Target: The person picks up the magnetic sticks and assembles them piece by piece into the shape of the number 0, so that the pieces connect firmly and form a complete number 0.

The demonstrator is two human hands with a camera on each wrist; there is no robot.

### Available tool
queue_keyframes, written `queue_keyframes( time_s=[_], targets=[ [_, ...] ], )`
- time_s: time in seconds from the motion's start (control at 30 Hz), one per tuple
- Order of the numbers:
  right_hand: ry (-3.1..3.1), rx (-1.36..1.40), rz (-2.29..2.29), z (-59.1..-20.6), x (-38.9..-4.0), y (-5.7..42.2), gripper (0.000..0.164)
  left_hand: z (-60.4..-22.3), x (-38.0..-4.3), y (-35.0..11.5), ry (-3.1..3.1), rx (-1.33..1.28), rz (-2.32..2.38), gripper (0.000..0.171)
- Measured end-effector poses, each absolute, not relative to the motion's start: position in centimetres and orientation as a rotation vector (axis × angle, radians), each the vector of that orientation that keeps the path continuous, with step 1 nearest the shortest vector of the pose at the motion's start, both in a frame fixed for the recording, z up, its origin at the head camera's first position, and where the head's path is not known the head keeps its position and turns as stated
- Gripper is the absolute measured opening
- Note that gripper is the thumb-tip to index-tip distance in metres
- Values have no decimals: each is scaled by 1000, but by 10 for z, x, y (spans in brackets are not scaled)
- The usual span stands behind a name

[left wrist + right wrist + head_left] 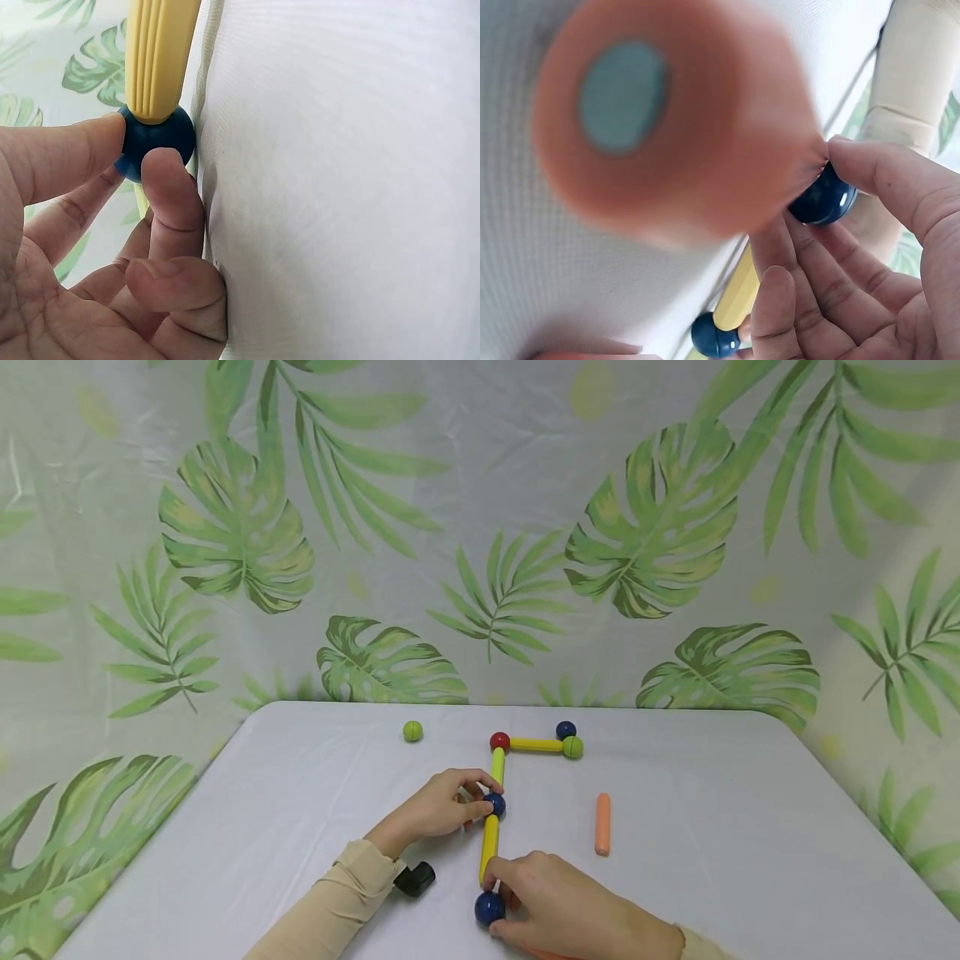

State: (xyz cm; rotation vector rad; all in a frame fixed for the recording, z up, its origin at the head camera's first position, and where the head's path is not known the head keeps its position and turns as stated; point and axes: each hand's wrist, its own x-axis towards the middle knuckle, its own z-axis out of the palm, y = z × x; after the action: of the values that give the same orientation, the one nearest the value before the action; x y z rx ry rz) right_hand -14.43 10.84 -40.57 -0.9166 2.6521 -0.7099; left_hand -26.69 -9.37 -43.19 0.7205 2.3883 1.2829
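Observation:
My left hand [442,806] pinches a small blue ball [157,142] between thumb and fingers. A lime-green rod [498,767] runs from that ball up to a red ball [499,742], and a yellow rod [489,847] extends the other way, towards my right hand [555,897]. That hand grips a second blue ball [490,909] at the yellow rod's near end. In the right wrist view an orange rod [727,127] with a grey disc in its end looms blurred before the lens, its far end at the held ball; overhead, my right hand mostly hides it.
Another yellow rod [536,745] links the red ball to a green ball [572,747], with a blue ball [566,730] just behind. A loose green ball [412,731] lies at the back left, and an orange rod [602,824] lies on the white table [712,827] to the right.

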Motion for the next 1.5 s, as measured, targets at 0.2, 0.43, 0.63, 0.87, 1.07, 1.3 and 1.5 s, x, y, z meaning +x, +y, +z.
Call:
queue_keyframes(
  time_s=[0.2,0.43,0.63,0.87,1.07,1.3,1.5],
  targets=[
    [2664,-932,-714,-407,-145,109,25,-431,-267,-93,2389,713,1279,20],
    [2678,-932,-704,-407,-146,108,24,-431,-266,-93,2389,709,1278,20],
    [2674,-946,-723,-408,-148,108,25,-431,-266,-93,2381,718,1287,20],
    [2656,-889,-721,-408,-152,107,27,-431,-266,-93,2373,716,1290,20],
    [2651,-871,-715,-407,-153,106,27,-430,-266,-93,2371,704,1284,21],
    [2672,-908,-698,-406,-152,105,27,-430,-266,-93,2370,698,1280,20],
    [2671,-904,-702,-406,-152,105,27,-430,-266,-93,2369,706,1280,20]
  ],
)
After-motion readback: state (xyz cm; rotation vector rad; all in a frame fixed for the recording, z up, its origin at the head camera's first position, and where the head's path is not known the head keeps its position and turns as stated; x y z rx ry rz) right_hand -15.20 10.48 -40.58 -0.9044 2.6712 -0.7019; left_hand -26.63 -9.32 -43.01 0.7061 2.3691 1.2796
